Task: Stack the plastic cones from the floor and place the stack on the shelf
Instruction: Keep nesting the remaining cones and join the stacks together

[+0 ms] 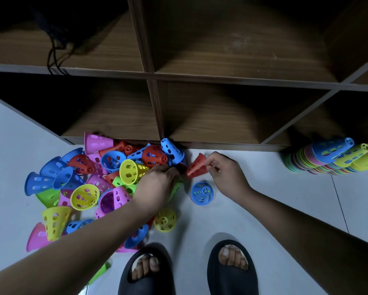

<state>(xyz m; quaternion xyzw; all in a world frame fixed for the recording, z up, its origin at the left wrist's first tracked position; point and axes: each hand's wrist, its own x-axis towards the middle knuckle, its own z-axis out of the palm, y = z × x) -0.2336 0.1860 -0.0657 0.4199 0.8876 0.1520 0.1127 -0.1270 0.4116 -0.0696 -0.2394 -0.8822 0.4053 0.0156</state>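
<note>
A heap of perforated plastic cones (98,184) — pink, blue, yellow, green, red — lies on the smooth pale floor (264,199) before a dark wood-grain shelf (221,116). The right hand (227,175) pinches a red cone (197,167) lying on its side, narrow end pointing away. The left hand (155,184) reaches into the heap, fingers curled — its grasp cannot be told. A blue cone (201,193) stands alone nearby.

loose cone pile (93,184) on floor (274,209) left, against shelf (157,116) base. single upright cone (201,193) right of pile. stacked cones (327,158) far right by shelf. both slippers (232,271) nearest the camera.
</note>
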